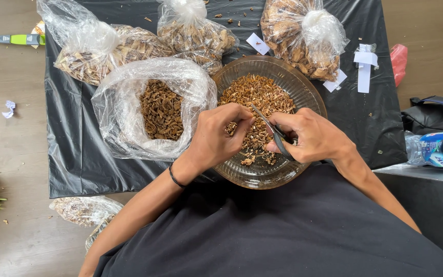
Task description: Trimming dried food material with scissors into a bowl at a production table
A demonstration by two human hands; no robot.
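Listing from left to right, relative to the pinch held over the bowl:

1. Green-handled tool (16, 39), far to the left and well away on the wooden floor, untouched.
2. Tied clear bags (98, 51) of dried brown pieces, beyond and to the left of the pinch, knotted shut, seemingly set aside out of the working space.
3. Open clear bag (155, 105), just left of the pinch, its mouth rolled wide so the dark dried pieces inside sat within easy reach.
4. Black sheet (73, 149), spread under bags and bowl, likely to catch stray crumbs.
5. Left hand (219, 136), with a dark band at the wrist; thumb and fingertips closed tight on a small dried piece, too small to make out, held over the bowl so trimmings would drop in.
6. Glass bowl (303, 90), directly beneath the pinch, filled with chopped brown bits.
7. Scissors (275, 131), just right of the pinch, blades parted a little and pointed at the pinched piece.
8. Right hand (311, 136), fingers closed through the scissor handles.
9. White paper strips (365, 66), beyond and to the right on the sheet.
10. Plastic bottle (439, 149), far right, lying on its side off the sheet.
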